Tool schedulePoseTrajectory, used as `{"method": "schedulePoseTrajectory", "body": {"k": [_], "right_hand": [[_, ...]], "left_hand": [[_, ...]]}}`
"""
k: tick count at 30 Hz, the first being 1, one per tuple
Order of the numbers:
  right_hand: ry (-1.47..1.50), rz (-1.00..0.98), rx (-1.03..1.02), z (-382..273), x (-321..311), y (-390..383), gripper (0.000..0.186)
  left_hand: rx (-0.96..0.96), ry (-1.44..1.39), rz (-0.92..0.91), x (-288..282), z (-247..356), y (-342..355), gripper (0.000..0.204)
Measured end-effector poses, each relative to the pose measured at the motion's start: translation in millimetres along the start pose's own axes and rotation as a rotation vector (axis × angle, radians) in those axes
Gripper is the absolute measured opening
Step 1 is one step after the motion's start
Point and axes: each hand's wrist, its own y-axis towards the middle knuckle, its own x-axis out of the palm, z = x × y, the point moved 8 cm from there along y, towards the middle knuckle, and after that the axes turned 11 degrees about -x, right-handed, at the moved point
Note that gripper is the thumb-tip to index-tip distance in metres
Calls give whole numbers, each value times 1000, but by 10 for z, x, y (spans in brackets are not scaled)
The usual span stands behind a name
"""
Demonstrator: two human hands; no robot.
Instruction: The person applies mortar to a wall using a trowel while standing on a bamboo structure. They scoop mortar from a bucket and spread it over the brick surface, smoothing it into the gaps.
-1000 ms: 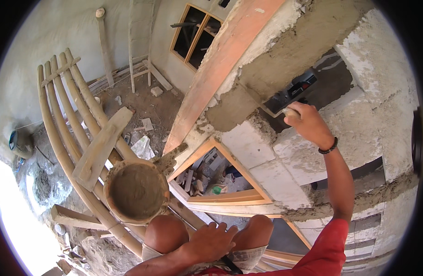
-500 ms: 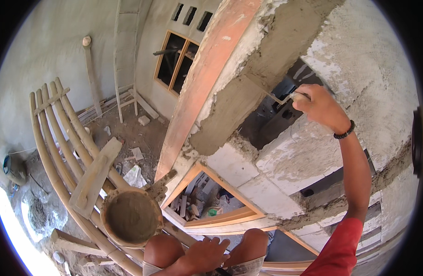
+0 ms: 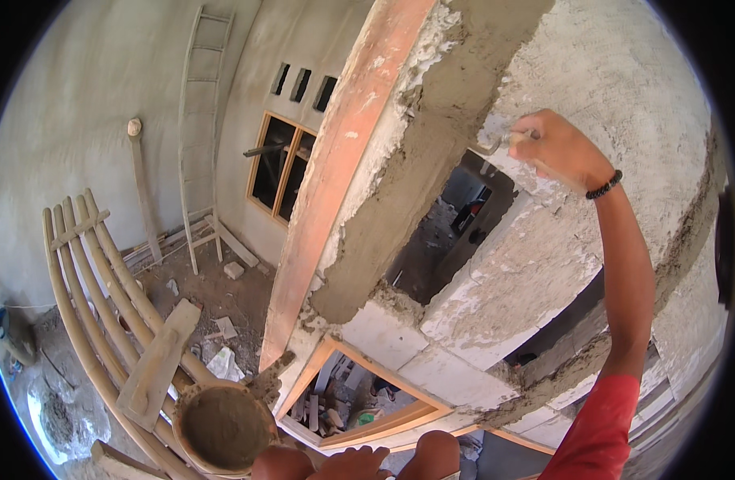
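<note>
My right hand [image 3: 563, 148], fingers wrapped round a trowel handle, is raised beside a wet grey mortar band [image 3: 383, 224] on a white block wall [image 3: 623, 96]; the trowel's metal neck reaches left, its blade hard to make out against the mortar. A pinkish board [image 3: 351, 148] runs along the band's left, and a dark opening [image 3: 435, 236] lies below the trowel. At the lower edge my left hand [image 3: 353, 466] rests, fingers stretched and slightly bent, between my bare knees [image 3: 427, 452], holding nothing visible. A round bucket of mortar [image 3: 223, 424] sits left of it.
Bamboo poles [image 3: 87, 288] form a scaffold at the left, carrying a plank [image 3: 159, 360]. A ladder [image 3: 203, 80] leans against the far wall near a wooden window frame [image 3: 283, 168]. Rubble lies on the ground below, and another wooden frame [image 3: 383, 420] is beneath me.
The view has tilted upward, so the surroundings sit lower. My right hand has moved up along the mortar band with the trowel. My left hand stays by my knees.
</note>
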Motion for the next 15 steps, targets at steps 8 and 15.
{"method": "schedulePoseTrajectory", "body": {"k": [8, 15], "right_hand": [[-193, 247, -73, -103, -775, 156, 49], [-443, 400, -403, -302, -1278, 157, 46]], "left_hand": [[-11, 1, -26, 26, -51, 50, 57], [-5, -10, -47, 6, -54, 75, 58]]}}
